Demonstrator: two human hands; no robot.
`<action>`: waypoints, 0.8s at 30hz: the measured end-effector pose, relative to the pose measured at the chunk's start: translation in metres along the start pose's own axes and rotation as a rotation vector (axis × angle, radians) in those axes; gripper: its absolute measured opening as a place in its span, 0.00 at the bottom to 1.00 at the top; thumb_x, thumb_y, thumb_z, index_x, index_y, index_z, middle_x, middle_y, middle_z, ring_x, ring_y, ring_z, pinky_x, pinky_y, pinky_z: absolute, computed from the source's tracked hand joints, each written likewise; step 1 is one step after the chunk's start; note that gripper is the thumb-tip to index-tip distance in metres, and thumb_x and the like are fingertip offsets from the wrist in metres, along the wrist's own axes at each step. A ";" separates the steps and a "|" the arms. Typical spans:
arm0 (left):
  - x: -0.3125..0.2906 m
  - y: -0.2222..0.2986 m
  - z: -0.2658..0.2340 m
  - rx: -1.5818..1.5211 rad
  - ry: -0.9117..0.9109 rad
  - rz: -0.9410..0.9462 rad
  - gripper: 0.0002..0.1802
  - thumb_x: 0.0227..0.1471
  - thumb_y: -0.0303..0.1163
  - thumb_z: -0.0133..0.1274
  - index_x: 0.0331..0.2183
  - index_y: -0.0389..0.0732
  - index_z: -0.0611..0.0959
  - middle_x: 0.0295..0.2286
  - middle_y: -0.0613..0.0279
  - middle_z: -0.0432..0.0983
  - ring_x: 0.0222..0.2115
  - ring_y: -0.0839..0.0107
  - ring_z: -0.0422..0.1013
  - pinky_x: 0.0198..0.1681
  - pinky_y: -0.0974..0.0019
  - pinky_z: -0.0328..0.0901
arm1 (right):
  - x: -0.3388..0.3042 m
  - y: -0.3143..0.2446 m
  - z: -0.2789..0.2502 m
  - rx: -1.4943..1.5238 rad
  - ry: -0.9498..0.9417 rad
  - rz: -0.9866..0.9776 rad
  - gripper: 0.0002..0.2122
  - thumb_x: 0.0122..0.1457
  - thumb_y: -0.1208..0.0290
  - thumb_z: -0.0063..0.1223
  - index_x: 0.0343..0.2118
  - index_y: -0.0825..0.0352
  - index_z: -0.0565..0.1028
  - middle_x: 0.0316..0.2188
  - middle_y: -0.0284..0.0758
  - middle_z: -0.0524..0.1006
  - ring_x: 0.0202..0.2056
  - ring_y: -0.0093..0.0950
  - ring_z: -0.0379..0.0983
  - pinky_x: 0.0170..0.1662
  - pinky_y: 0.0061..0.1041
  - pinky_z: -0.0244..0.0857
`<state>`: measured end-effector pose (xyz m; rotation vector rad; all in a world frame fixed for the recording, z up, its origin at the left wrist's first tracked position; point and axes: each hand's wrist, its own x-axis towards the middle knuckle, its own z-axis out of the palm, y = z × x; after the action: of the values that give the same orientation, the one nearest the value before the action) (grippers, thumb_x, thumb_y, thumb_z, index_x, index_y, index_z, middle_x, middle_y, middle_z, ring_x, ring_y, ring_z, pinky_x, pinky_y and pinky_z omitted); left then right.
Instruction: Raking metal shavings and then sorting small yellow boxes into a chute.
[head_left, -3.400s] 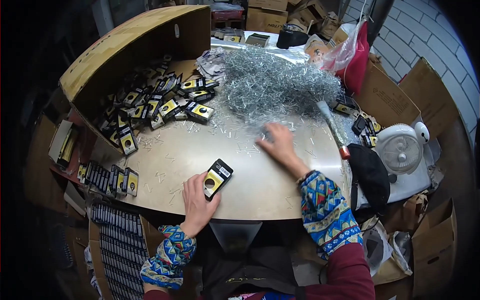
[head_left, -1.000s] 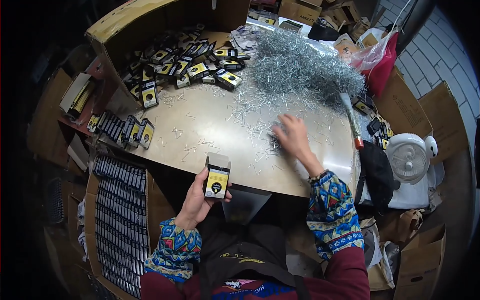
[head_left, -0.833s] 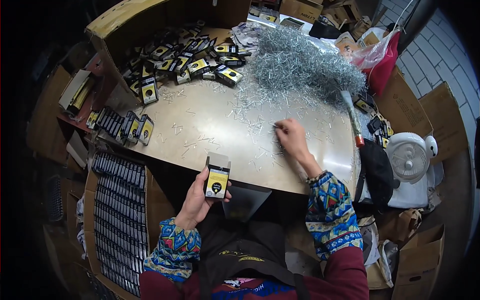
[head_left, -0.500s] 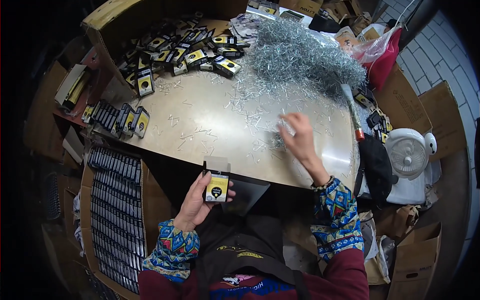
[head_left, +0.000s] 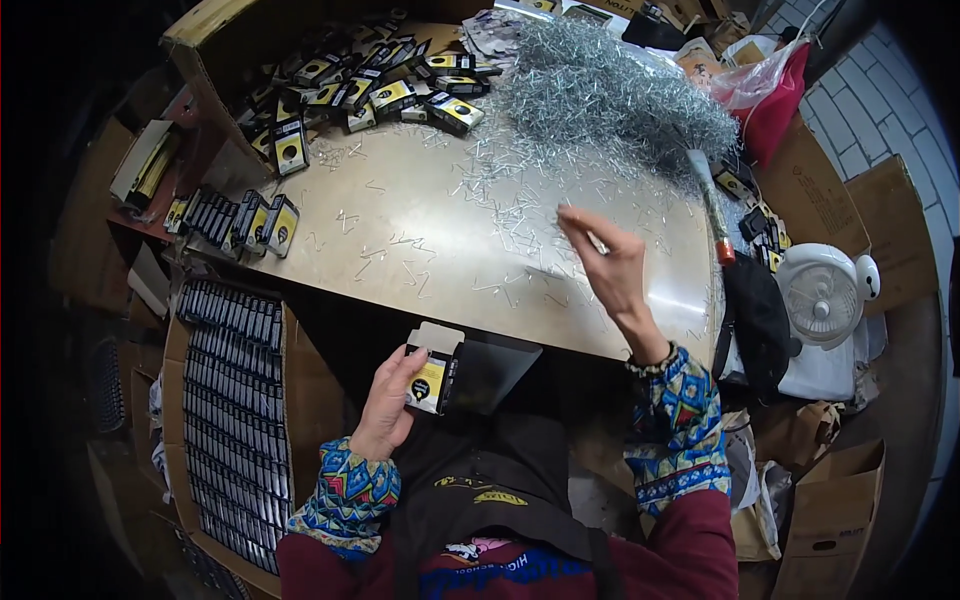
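Observation:
In front of my lap, my left hand (head_left: 389, 394) grips a small black, yellow and white carton (head_left: 428, 385), its pale top flap raised. My right hand (head_left: 606, 258) hovers over the table, fingertips pressed together; whatever sits between them is too small to make out. Loose V-shaped wire pins (head_left: 513, 216) lie scattered close to its fingertips. Behind them rises a big tangled heap of the same silvery pins (head_left: 615, 95).
Many cartons (head_left: 390, 95) lie jumbled at the table's back left, and a short row of them (head_left: 240, 226) stands on its left edge. Below, a cardboard box (head_left: 290, 420) holds packed cartons. A white fan (head_left: 822, 297) and a red-capped tube (head_left: 712, 205) are at the right.
My right hand has lifted slightly off the scattered pins, its fingertips drawn together, and a small cluster beneath it is gone. The carton in my left hand has turned a little, showing its side.

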<state>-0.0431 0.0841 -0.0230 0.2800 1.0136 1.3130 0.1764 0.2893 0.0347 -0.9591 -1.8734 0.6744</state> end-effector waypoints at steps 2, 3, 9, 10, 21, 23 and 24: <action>-0.001 -0.002 0.002 -0.029 0.009 -0.001 0.16 0.60 0.35 0.48 0.47 0.37 0.75 0.39 0.65 0.77 0.38 0.77 0.75 0.44 0.71 0.69 | 0.009 0.003 -0.001 0.072 0.069 -0.091 0.07 0.58 0.79 0.56 0.39 0.69 0.80 0.40 0.37 0.81 0.40 0.22 0.77 0.44 0.20 0.70; 0.000 -0.003 0.001 -0.030 0.012 -0.004 0.16 0.60 0.35 0.48 0.47 0.37 0.75 0.39 0.65 0.77 0.38 0.77 0.75 0.44 0.71 0.69 | 0.011 0.002 -0.003 0.066 0.038 -0.057 0.08 0.59 0.79 0.54 0.40 0.69 0.80 0.39 0.38 0.81 0.41 0.24 0.77 0.45 0.21 0.70; -0.011 -0.013 -0.019 -0.052 0.071 -0.054 0.15 0.61 0.36 0.47 0.47 0.40 0.75 0.38 0.68 0.77 0.37 0.77 0.75 0.42 0.72 0.70 | 0.005 0.026 0.004 -0.132 -0.090 -0.097 0.12 0.58 0.77 0.55 0.46 0.66 0.77 0.44 0.41 0.78 0.46 0.31 0.75 0.50 0.27 0.67; -0.011 -0.016 -0.022 -0.075 0.115 -0.059 0.15 0.61 0.36 0.47 0.47 0.41 0.75 0.38 0.68 0.77 0.37 0.77 0.74 0.42 0.71 0.70 | 0.001 0.041 0.007 -0.327 -0.154 -0.250 0.13 0.57 0.76 0.55 0.46 0.66 0.77 0.46 0.42 0.77 0.48 0.34 0.74 0.51 0.29 0.66; -0.018 -0.060 -0.088 0.204 0.151 -0.205 0.16 0.62 0.36 0.41 0.51 0.44 0.70 0.40 0.66 0.73 0.39 0.77 0.73 0.34 0.70 0.73 | -0.001 0.026 0.010 -0.020 -0.125 -0.052 0.15 0.54 0.83 0.54 0.45 0.66 0.78 0.35 0.37 0.78 0.34 0.26 0.75 0.39 0.22 0.69; -0.009 -0.074 -0.089 0.382 0.152 -0.243 0.17 0.59 0.32 0.45 0.49 0.40 0.73 0.37 0.66 0.74 0.38 0.79 0.71 0.38 0.72 0.68 | 0.004 0.026 0.012 -0.103 -0.300 -0.190 0.17 0.55 0.82 0.50 0.48 0.65 0.76 0.44 0.42 0.77 0.45 0.34 0.74 0.49 0.28 0.66; -0.004 -0.083 -0.092 0.494 0.152 -0.245 0.17 0.58 0.30 0.47 0.49 0.39 0.74 0.36 0.66 0.74 0.37 0.79 0.70 0.39 0.73 0.66 | 0.008 0.029 0.017 -0.102 -0.300 -0.195 0.17 0.55 0.82 0.50 0.48 0.65 0.76 0.44 0.42 0.77 0.45 0.34 0.74 0.49 0.28 0.66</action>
<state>-0.0558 0.0233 -0.1300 0.4171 1.4509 0.8593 0.1685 0.3107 0.0088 -0.7562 -2.2509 0.6368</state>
